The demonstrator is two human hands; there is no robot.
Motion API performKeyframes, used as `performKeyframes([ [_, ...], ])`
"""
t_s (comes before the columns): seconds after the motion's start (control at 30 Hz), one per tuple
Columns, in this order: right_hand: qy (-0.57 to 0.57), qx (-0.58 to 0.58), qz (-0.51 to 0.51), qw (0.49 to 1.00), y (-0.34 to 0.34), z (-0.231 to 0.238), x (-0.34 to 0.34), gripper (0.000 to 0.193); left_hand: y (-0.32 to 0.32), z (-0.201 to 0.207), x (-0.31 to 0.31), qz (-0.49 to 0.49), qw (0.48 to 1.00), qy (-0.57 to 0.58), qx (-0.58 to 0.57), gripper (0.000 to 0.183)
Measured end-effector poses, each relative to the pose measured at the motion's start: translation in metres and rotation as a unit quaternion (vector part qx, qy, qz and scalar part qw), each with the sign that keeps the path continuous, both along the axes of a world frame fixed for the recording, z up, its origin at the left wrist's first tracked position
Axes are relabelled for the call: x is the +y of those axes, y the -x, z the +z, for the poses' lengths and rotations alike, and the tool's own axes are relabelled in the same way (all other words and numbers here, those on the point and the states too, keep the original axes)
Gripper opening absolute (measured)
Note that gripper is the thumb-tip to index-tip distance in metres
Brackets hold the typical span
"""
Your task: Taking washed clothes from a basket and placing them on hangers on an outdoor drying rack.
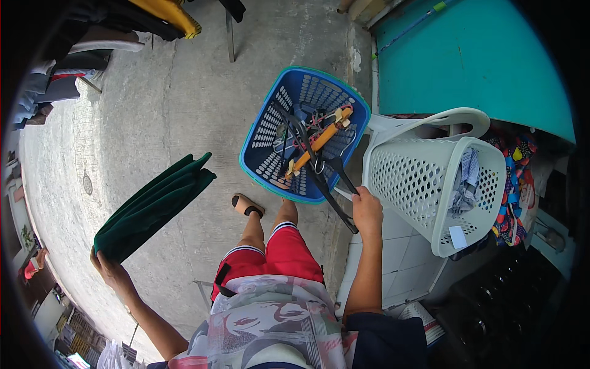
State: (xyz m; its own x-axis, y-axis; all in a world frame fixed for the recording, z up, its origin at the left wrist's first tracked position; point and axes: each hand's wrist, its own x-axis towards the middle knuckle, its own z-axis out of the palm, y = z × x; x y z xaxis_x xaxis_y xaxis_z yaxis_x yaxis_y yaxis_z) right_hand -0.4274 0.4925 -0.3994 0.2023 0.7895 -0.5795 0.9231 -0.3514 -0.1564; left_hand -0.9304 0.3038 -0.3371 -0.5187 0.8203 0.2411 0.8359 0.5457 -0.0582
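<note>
My left hand [115, 277], out at the left, is closed on the lower end of a folded dark green garment [153, 212]. The cloth sticks out stiffly, up and to the right, above the concrete. In my right hand [367, 215] is a black hanger [335, 206], which slants over the near right rim of a blue plastic basket [247, 150]. Inside that basket lie several tangled hangers, among them an orange one [321, 140], along with clips. Where the held hanger ends among the others is hard to make out.
Right of the blue basket, a white perforated laundry basket [409, 178] lies on its side by a white plastic chair [476, 115], with grey-blue cloth [465, 184] inside. A teal panel [479, 55] stands behind. Clothes [58, 86] hang at the far left.
</note>
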Motion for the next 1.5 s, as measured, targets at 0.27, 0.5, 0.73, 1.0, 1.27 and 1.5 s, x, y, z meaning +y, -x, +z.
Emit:
performKeyframes([
  [0.27, -0.029, -0.074, -0.019, 0.997, -0.02, 0.011, -0.022, 0.022, 0.0, 0.003, 0.008, -0.012, 1.0, -0.014, -0.011, 0.041],
  [0.5, -0.137, -0.072, 0.051, 0.987, -0.037, 0.054, -0.059, 0.018, 0.001, 0.01, 0.023, -0.062, 0.993, -0.096, -0.007, 0.041],
  [0.73, -0.14, -0.154, 0.036, 0.977, -0.036, 0.079, -0.074, 0.017, -0.008, 0.017, 0.05, -0.11, 0.984, -0.138, -0.038, 0.041],
  [1.0, -0.424, -0.123, 0.056, 0.895, -0.052, 0.141, -0.094, 0.022, -0.016, 0.035, 0.071, -0.151, 0.974, -0.161, -0.054, 0.043],
  [1.27, -0.439, 0.304, 0.073, 0.842, 0.003, 0.172, -0.09, 0.016, -0.04, 0.053, 0.083, -0.173, 0.966, -0.127, -0.141, 0.046],
  [1.5, -0.415, 0.341, 0.372, 0.757, 0.096, 0.177, -0.074, 0.022, -0.053, 0.074, 0.09, -0.212, 0.957, -0.099, -0.172, 0.042],
])
